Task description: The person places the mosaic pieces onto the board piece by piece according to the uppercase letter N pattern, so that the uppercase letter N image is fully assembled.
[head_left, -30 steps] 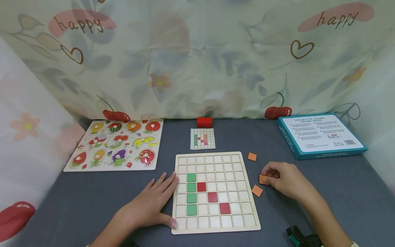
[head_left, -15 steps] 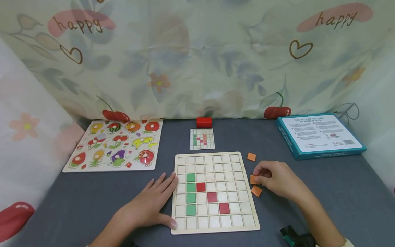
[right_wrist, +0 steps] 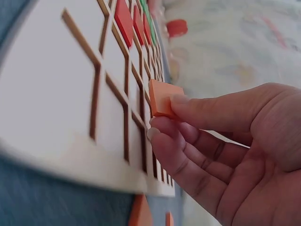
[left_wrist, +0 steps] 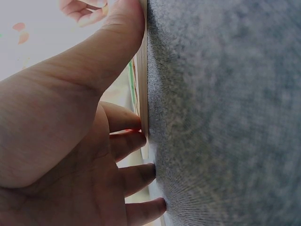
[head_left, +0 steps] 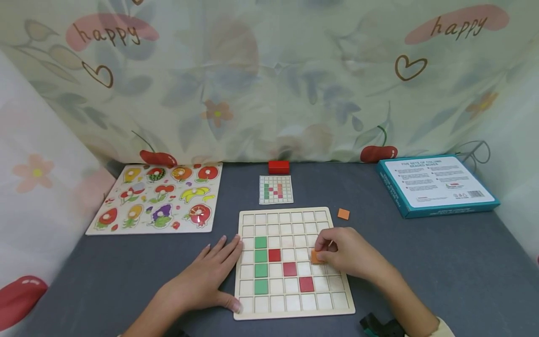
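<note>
My right hand [head_left: 351, 252] pinches an orange square tile [head_left: 316, 257] between thumb and fingers, over the right part of the wooden grid board [head_left: 294, 317]. In the right wrist view that tile [right_wrist: 162, 97] is tilted against the grid; whether it touches the board I cannot tell. Along the board's left edge rests my left hand [head_left: 206, 276], fingers spread and fairly straight, thumb near the lower corner. A column of green tiles [head_left: 261, 256] and a diagonal of three red tiles [head_left: 289, 269] sit in the board's cells.
Beyond the board lies a small printed grid card [head_left: 275, 189], with a red block [head_left: 279, 167] behind it. One loose orange tile [head_left: 343, 214] lies right of the board. A fruit puzzle board [head_left: 143, 199] is at left, a teal box [head_left: 438, 185] at right.
My right hand has carried the orange tile leftward from the table onto the area above the board. Its arm now covers the lower loose orange tile. My left hand has stayed in place.
</note>
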A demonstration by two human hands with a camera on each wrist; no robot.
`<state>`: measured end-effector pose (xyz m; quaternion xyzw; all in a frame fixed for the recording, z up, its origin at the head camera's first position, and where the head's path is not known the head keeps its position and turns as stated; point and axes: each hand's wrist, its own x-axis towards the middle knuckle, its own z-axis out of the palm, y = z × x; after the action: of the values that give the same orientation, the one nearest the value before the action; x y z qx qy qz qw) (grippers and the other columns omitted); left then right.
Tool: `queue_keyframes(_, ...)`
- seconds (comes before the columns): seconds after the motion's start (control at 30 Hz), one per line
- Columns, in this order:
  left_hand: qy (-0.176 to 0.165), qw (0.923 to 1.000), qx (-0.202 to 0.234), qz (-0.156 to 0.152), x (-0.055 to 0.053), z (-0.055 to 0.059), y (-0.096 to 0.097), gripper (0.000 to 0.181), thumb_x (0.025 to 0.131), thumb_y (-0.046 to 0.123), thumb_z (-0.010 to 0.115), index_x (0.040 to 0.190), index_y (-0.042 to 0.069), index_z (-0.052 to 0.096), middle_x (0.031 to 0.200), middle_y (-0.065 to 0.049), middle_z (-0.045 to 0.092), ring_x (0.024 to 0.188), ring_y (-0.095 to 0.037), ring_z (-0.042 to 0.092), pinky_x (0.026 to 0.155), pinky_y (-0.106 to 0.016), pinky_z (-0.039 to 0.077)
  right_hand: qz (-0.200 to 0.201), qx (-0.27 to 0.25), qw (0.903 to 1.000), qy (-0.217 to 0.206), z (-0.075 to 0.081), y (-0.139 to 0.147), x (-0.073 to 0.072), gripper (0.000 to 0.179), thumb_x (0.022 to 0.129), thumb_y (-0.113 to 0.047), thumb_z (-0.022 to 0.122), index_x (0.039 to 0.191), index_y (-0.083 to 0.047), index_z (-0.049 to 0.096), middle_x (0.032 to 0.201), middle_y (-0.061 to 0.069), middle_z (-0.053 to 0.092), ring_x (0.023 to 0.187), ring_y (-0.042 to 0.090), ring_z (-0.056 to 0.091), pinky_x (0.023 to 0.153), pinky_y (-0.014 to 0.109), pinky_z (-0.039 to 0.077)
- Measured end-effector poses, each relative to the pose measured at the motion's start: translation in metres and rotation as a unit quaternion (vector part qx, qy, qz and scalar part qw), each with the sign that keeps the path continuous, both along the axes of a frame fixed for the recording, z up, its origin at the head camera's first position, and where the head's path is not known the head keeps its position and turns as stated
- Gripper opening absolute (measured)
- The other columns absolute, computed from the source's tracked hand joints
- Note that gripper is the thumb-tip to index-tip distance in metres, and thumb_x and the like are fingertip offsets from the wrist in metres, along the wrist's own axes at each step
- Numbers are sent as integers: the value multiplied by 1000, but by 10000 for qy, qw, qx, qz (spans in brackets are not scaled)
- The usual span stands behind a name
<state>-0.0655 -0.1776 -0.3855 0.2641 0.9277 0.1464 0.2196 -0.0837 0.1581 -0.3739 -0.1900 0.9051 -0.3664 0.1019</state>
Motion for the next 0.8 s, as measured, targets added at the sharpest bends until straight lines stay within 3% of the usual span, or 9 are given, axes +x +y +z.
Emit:
queue_keyframes(0.33, -36, 10000, 12, 19, 0, 0, 0, 128, 64, 77, 73, 161, 11, 23, 166, -6, 17, 151, -39, 9, 113, -68, 14, 329, 97, 9994, 21, -6, -24, 5, 22, 83, -4, 79, 75, -19, 66, 66, -12, 55, 61, 7, 51, 56, 27, 44)
queue_keyframes(0.63, -39, 10000, 7, -3, 0, 1, 0, 127, 64, 77, 73, 161, 11, 22, 166, -7, 17, 151, -38, 8, 113, -67, 14, 484, 314, 9976, 387, -8, -24, 8, 23, 83, -6, 80, 75, -22, 67, 70, -14, 52, 67, 7, 50, 59, 26, 45)
queue_keyframes(0.8, -62, 10000, -6, 12, 0, 1, 0, 127, 64, 76, 73, 161, 11, 23, 166, -7, 17, 151, -38, 8, 113, -67, 14, 584, 285, 9972, 358, -10, -24, 8, 17, 84, -7, 80, 78, -20, 71, 72, -15, 54, 68, 5, 51, 61, 26, 45)
